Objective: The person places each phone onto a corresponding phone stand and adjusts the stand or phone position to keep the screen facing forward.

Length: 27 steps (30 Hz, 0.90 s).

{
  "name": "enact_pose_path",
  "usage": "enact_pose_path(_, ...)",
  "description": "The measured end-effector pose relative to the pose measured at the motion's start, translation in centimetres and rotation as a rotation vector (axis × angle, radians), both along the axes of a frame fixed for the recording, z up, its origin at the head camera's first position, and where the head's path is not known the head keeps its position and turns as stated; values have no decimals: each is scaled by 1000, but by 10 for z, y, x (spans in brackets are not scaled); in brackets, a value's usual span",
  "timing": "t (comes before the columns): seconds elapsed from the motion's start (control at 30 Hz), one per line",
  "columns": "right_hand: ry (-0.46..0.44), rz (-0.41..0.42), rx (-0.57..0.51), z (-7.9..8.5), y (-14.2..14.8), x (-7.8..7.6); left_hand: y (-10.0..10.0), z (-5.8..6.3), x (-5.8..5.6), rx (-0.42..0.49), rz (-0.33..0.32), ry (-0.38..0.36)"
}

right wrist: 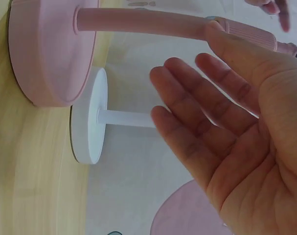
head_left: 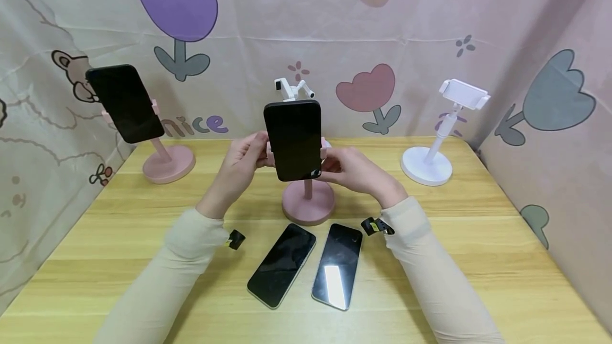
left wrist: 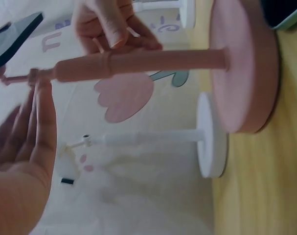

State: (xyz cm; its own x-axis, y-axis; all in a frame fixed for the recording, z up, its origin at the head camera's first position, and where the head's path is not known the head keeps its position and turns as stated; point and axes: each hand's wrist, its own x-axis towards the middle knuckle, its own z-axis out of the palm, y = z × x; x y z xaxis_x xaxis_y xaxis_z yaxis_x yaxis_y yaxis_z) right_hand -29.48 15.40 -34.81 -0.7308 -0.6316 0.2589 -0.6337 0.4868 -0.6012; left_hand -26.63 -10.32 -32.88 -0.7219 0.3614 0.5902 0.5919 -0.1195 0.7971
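Note:
A pink phone stand (head_left: 308, 206) stands mid-table, its clamp holding a black-screened phone (head_left: 293, 142) upright, screen toward me. My left hand (head_left: 236, 171) is at the clamp's left side, gripping near the joint; in the left wrist view its long fingers (left wrist: 43, 117) lie rather straight, tips at the joint below the phone. From the other side my right hand (head_left: 358, 173) comes in behind the phone's lower right corner. Its thumb (right wrist: 236, 44) rests against the pole's upper sleeve, while the other fingers spread loosely, with nothing in the palm.
Two more phones (head_left: 282, 265) (head_left: 337, 267) lie face up in front of the stand. Another pink stand (head_left: 169, 164) bears a tilted phone (head_left: 125, 102) at the left. A white stand (head_left: 426, 166) with a bare clamp is at the right; another white stand (head_left: 287, 89) rises behind the middle phone.

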Motion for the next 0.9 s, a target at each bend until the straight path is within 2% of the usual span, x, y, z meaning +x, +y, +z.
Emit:
enact_pose_path(0.1,-23,5,-6,1,4,-1,7,-5,-1,-13,104,-26)
enact_pose_path(0.2,-41,-5,-9,1,10,-2,15,-5,4,-88,206,-5)
enact_pose_path(0.27,-48,-25,-1,2,14,-2,20,-4,10,-162,258,36)
enact_pose_path(0.3,-50,-36,5,3,16,-2,23,-4,13,-220,285,80)
enact_pose_path(0.37,-45,-59,17,5,19,-3,27,-6,16,-311,291,166)
enact_pose_path(0.5,-15,-94,48,8,24,-5,32,-16,17,-396,222,304)
enact_pose_path(0.53,-9,-100,54,8,25,-5,33,-19,15,-382,203,309)
enact_pose_path(0.6,-4,-108,63,9,26,-6,34,-28,10,-371,205,300)
enact_pose_path(0.73,-6,-112,70,10,27,-6,35,-46,-1,-369,290,281)
enact_pose_path(0.9,-23,-106,64,9,28,-7,38,-52,-6,-374,327,221)
